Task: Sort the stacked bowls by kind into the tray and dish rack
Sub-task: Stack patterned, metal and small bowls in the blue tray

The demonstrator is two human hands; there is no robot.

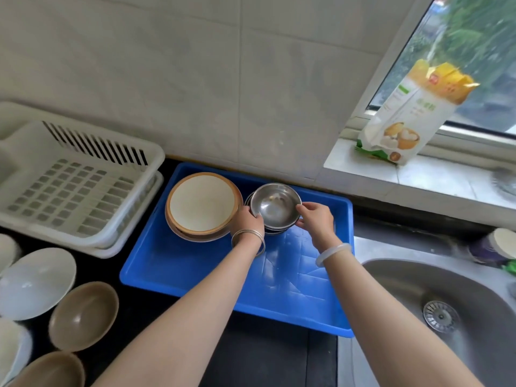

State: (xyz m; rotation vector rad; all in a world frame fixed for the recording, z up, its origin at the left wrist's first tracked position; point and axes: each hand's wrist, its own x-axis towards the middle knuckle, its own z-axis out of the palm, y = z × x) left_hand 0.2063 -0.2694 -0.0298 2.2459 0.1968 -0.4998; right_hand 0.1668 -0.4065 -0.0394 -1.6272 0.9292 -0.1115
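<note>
steel bowls point(275, 209): stacked, in blue tray point(167, 261) | cream bowls point(202, 203): stacked alongside

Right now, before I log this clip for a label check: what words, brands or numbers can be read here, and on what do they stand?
Bag on the windowsill: a row of green characters on its front, too blurred to read.
Same bag, red logo near the top: too small to read.
Blue tray, dish rack, steel bowls: no writing shows.
</note>
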